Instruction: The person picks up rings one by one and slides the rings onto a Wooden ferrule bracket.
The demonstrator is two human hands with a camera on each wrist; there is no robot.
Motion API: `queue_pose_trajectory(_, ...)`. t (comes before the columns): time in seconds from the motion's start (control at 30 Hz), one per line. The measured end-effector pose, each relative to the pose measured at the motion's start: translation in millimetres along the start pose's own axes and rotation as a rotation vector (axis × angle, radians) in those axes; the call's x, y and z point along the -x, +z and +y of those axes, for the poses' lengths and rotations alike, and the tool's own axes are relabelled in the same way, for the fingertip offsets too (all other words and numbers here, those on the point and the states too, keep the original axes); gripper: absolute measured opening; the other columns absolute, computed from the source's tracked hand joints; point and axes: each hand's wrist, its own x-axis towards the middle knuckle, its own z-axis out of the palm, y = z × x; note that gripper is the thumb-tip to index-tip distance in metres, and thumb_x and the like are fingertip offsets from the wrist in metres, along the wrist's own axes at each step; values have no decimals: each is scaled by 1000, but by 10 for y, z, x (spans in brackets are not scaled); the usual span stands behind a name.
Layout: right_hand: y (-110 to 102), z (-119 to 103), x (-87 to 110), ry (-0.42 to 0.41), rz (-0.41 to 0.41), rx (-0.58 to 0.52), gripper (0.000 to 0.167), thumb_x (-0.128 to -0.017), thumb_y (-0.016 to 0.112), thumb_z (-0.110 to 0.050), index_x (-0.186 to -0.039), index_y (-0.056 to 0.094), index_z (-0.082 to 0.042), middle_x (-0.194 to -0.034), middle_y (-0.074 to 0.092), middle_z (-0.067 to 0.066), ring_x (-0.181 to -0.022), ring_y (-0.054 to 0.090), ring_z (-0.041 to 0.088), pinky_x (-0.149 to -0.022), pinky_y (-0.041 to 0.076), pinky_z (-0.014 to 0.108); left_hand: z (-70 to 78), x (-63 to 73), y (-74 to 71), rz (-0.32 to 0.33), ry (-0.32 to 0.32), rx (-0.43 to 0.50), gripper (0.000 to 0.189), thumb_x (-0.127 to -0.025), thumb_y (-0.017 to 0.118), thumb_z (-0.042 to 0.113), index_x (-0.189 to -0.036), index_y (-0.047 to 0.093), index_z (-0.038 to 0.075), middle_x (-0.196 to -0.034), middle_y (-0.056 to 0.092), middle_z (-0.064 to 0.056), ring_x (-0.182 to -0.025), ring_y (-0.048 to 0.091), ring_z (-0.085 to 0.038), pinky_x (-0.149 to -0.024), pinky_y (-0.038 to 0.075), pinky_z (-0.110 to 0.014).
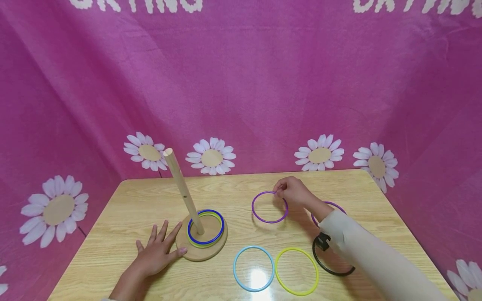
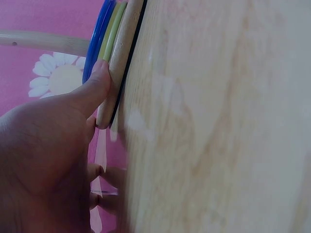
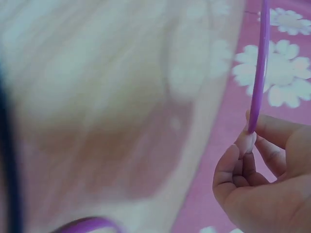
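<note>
My right hand pinches a purple ring by its far right rim. In the right wrist view the ring stands off the table, held between thumb and fingertips. On the left, a wooden peg rises from a round wooden base. A blue ring lies over yellow-green on that base, around the peg. My left hand has its fingers spread beside the base. Its thumb rests on the base's edge in the left wrist view.
A light blue ring and a yellow ring lie side by side at the front. Farther right are a black ring and another purple ring, both partly behind my right arm. A pink flowered cloth hangs behind the table.
</note>
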Motion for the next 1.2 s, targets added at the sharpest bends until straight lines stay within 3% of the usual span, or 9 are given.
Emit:
queue_pose_trajectory(0.13,8,-281,-75,-29,40,-20,8,-85,75,-1,-93,76,1,-78,71,4,-73,59,13,-65,47,28,-4,-1,5,6,1,-4,85,-97,52,70,-165,25,28,-171,6,-25,-152,-6,-58,-96,-8,-93)
queue_pose_trajectory(0.3,0,-676,-148,-42,77,-86,11,-87,74,-7,-95,76,0,-79,69,2,-75,58,12,-64,46,27,-17,-8,16,8,2,-12,85,-97,52,70,-166,25,28,-170,6,-25,-152,-6,-58,-95,-8,-93)
queue_pose_trajectory(0.7,-90,-1615,-238,-93,138,-320,17,-86,76,-1,-102,75,5,-76,66,0,-73,56,12,-63,44,24,5,5,-2,1,-1,-1,85,-97,53,70,-166,25,27,-170,5,-25,-152,-7,-58,-95,-10,-92)
queue_pose_trajectory(1.2,-241,-2406,-283,-199,176,-362,17,-89,78,-8,-104,76,-1,-80,71,4,-76,62,17,-67,49,26,12,4,-4,4,2,2,85,-97,53,68,-165,25,26,-170,6,-26,-152,-6,-58,-95,-10,-92)
